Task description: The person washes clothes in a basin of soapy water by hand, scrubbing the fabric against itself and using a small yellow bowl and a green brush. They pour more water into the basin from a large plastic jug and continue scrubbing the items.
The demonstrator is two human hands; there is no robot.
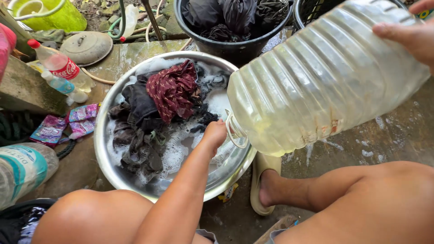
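Over one steel basin, two hands, left hand, right hand, one jug

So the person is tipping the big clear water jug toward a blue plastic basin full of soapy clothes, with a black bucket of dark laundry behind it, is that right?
Not quite: the basin is shiny metal, not blue plastic, as the head view shows. The rest holds: the right hand tips the big clear jug toward the soapy clothes, with the black bucket of dark laundry behind.
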